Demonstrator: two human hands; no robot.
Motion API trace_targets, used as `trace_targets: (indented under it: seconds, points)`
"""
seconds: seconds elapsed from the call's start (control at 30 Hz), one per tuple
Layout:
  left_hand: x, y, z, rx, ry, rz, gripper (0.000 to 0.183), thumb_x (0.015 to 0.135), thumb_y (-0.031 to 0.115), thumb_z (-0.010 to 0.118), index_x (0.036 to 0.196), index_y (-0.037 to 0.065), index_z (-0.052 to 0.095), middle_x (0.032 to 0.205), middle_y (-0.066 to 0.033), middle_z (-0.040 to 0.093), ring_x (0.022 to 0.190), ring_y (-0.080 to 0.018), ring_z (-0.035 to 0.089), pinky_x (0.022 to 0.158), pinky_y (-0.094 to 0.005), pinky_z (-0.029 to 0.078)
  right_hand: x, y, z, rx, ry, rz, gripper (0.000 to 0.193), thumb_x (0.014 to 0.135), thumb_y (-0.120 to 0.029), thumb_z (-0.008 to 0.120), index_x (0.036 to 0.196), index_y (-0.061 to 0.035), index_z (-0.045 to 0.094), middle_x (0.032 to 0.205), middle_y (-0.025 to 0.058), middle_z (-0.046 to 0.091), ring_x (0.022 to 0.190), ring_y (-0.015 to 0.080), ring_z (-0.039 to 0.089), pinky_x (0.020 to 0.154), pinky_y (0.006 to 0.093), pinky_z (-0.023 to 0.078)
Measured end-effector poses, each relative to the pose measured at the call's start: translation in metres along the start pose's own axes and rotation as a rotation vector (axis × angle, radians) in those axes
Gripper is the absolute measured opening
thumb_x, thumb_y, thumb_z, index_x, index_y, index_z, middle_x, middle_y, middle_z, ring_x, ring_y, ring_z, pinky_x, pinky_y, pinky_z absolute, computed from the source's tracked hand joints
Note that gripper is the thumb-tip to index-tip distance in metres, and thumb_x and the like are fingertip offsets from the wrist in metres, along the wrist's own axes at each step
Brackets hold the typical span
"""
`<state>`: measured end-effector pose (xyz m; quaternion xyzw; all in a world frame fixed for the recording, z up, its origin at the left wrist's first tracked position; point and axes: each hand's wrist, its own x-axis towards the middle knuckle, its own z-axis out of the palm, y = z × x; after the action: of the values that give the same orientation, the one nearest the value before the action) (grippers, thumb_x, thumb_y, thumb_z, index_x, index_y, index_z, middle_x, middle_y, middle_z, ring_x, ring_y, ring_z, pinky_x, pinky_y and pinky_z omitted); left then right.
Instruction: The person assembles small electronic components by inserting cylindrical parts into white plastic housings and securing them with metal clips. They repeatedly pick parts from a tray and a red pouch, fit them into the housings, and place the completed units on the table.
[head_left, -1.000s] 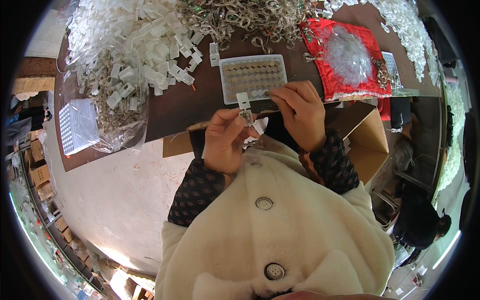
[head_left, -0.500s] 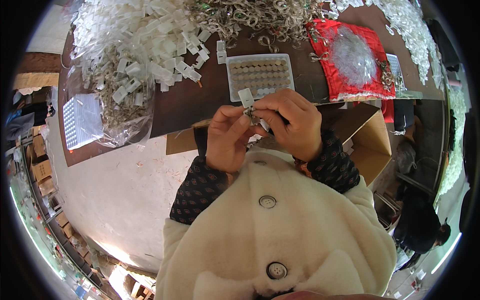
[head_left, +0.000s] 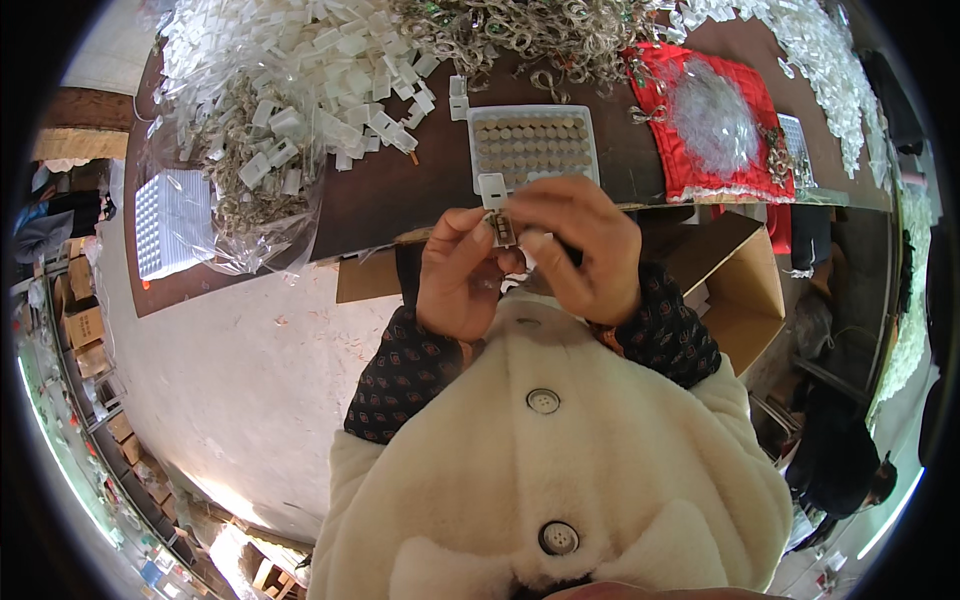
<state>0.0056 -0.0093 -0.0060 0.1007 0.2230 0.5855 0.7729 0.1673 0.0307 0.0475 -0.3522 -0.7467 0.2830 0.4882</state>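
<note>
The case (head_left: 494,192), white and with its lid swung up, is held above the near edge of the counter (head_left: 350,215), just in front of the tray (head_left: 535,109). Its lower part is gripped between the thumb and fingers of the left hand (head_left: 460,272); small dark and metallic details are seen inside. The right hand (head_left: 585,245) is placed just beside the case, its thumb parted from its fingers. The fingertips are blurred, and whether the case is touched by them cannot be told.

In the tray, rows of round discs (head_left: 530,145) are laid. A second case (head_left: 458,98) is found just beyond the tray's left corner. To the left, white cases are heaped (head_left: 350,55); beyond the tray, a pile of rings (head_left: 545,30) is noted. A clear bag (head_left: 285,245) is filled with rings and cases, with a ridged panel (head_left: 172,225) beside it. On the right, a clear plastic tangle (head_left: 712,120) is carried by a red cloth (head_left: 690,175). Below the counter, a carton (head_left: 748,290) is stood.
</note>
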Motion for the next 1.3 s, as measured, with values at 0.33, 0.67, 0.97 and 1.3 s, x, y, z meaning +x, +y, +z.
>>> trace_targets:
  seconds: [0.33,0.67,0.97,1.3]
  points:
    - [0.001,0.000,0.006,0.016,-0.109,-0.077,0.013,0.098,0.021,0.061,0.109,0.014,0.061,0.103,-0.0050,0.063,0.083,-0.0128,0.056,0.074,-0.0294,0.046,-0.005,0.014,0.006,0.560,-0.004,0.385,0.016,0.088,0.002,0.069,0.105,0.0008,0.068,0.102,0.0096,0.069,0.087,0.0118,0.066,0.075,0.0249,0.053]
    - [-0.008,-0.003,0.004,-0.008,-0.025,-0.133,0.039,0.100,0.034,0.056,0.133,0.015,0.050,0.121,-0.0015,0.058,0.115,-0.0183,0.054,0.103,-0.0400,0.044,-0.004,0.016,0.010,0.331,0.008,-0.081,0.022,0.078,0.013,0.064,0.096,0.0005,0.068,0.104,0.0153,0.067,0.093,0.0254,0.066,0.080,0.0335,0.054]
    - [-0.004,-0.011,0.008,0.040,0.094,-0.101,0.037,0.101,0.041,0.052,0.128,0.015,0.052,0.119,-0.0026,0.061,0.109,-0.0200,0.059,0.098,-0.0406,0.047,-0.017,0.024,-0.006,0.066,-0.050,-0.229,0.035,0.079,-0.004,0.073,0.113,-0.0017,0.068,0.118,0.0174,0.065,0.103,0.0346,0.064,0.089,0.0431,0.052]
    - [0.010,-0.014,0.010,0.057,-0.054,-0.044,0.016,0.098,0.026,0.060,0.104,0.012,0.058,0.094,-0.0044,0.059,0.079,-0.0154,0.042,0.075,-0.0317,0.035,-0.050,0.099,-0.131,-0.721,0.357,0.306,0.023,0.083,-0.002,0.070,0.104,-0.0116,0.074,0.087,0.0108,0.066,0.079,0.0289,0.066,0.068,0.0366,0.052]
